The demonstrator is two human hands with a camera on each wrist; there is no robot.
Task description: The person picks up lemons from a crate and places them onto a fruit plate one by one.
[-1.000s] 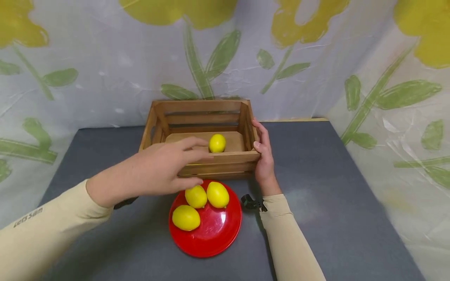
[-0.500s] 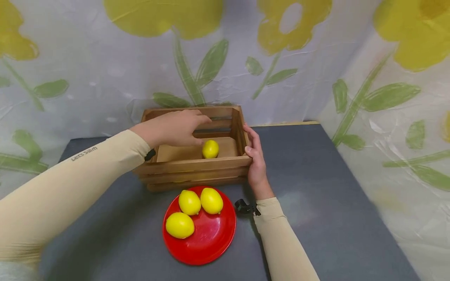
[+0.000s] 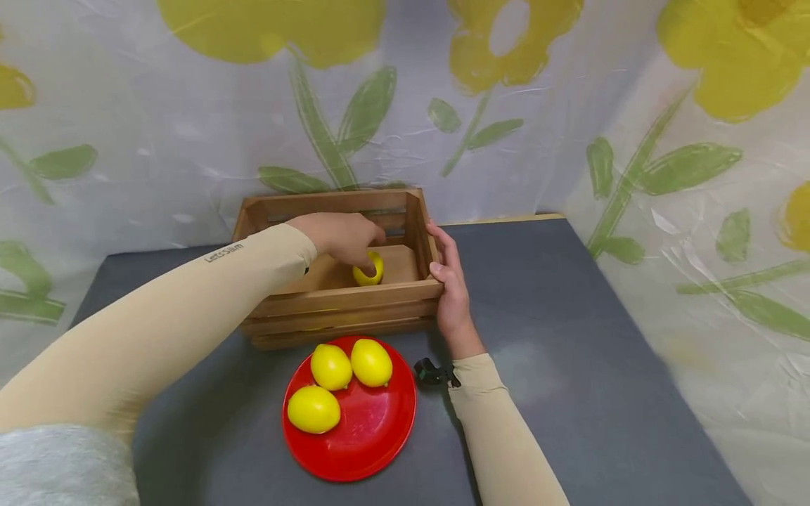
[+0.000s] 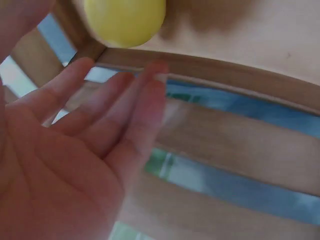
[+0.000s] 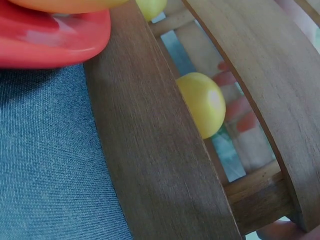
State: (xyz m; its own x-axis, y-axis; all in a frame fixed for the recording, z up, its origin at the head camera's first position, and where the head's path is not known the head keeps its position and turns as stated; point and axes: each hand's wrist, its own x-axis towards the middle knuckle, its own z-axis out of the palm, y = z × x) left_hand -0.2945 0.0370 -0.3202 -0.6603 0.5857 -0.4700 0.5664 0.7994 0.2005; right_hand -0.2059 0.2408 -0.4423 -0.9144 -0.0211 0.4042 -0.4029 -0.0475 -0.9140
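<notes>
In the head view my left hand [image 3: 342, 235] reaches into a slatted wooden crate [image 3: 348, 301], over a lemon [image 3: 378, 263]. Its thumb overlaps the front of the fruit. The left wrist view has the fingers [image 4: 142, 117] loosely extended, with a gap between their tips and the lemon [image 4: 125, 20]. My right hand [image 3: 454, 302] grips the crate's right end, thumb on the front corner and fingers along the outer side. Through the slats, the right wrist view catches the lemon [image 5: 202, 105] with left fingertips behind it, plus another lemon [image 5: 150, 7] farther along.
Just in front of the crate sits a red plate [image 3: 373, 446] bearing three lemons [image 3: 314, 409] toward its left and back. Both stand on a dark table [image 3: 538, 393]. A flower-painted sheet [image 3: 209, 126] hangs behind and along the sides.
My left hand has moved from above the crate's front edge, right and down to the lemon inside. The right hand keeps its hold. The view has shifted slightly.
</notes>
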